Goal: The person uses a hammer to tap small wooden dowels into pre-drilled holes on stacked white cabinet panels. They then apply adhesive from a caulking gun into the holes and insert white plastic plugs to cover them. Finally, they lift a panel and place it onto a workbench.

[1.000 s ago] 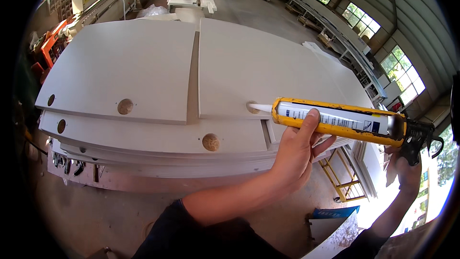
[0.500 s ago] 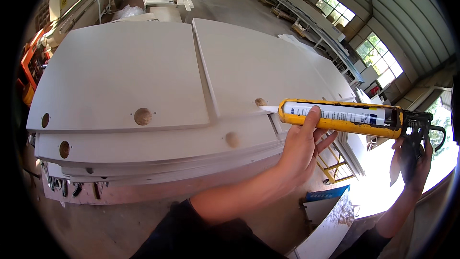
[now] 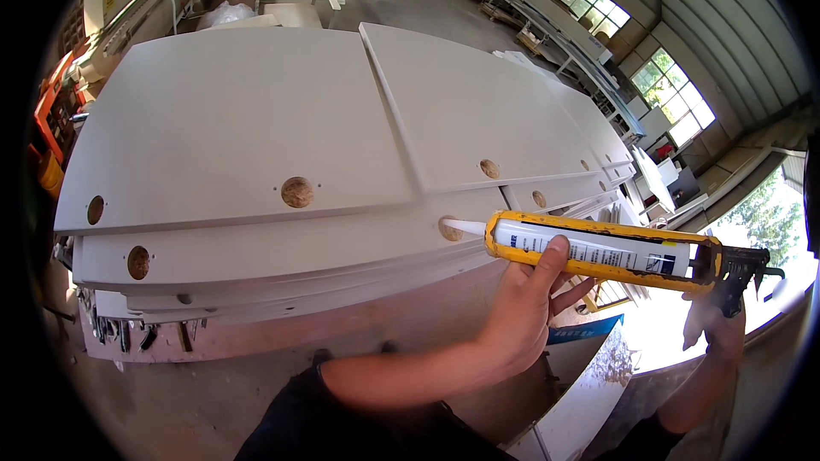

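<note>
Caulking gun (image 3: 611, 249), grasped by both hands' grip, nozzle touching board hole (image 3: 450, 229).

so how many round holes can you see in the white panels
7: far left, lower left, centre, at the nozzle, and right. Others may be hidden.

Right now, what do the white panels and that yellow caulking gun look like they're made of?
White panels: probably engineered wood board with a smooth matte white coating; the round holes show a brown woody core. Caulking gun: seemingly yellow-painted metal, the paint chipped dark, cradling a white, likely plastic, cartridge.
</note>
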The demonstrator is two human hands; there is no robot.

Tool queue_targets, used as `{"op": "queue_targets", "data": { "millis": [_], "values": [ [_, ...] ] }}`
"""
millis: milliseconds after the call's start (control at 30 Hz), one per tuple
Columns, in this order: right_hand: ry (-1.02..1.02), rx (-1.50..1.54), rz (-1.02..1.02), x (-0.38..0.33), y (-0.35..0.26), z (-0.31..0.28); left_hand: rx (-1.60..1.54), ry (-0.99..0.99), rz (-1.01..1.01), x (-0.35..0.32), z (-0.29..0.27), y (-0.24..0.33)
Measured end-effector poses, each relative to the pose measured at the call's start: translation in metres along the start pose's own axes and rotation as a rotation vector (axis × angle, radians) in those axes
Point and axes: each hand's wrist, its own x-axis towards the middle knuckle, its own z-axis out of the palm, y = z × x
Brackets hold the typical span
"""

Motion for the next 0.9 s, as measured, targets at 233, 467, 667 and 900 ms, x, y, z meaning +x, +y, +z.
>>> {"op": "queue_targets", "data": {
  "millis": [233,467,667,900],
  "values": [
    [0.212,-0.143,0.038,-0.029,0.009,-0.029,-0.044,0.033,-0.097,-0.011,0.004,-0.002],
    [0.376,-0.205,-0.491,-0.050,0.075,-0.149,-0.069,-0.046,-0.003,-0.020,0.004,-0.003],
    [0.339,0.100,-0.435,-0.005,0.077,-0.096,-0.030,-0.029,0.006,-0.007,0.010,-0.013],
    [-0.088,0.206,-0.480,0.041,0.052,-0.004,0.172,-0.102,0.317,-0.040,0.032,0.028]
  ]
}}
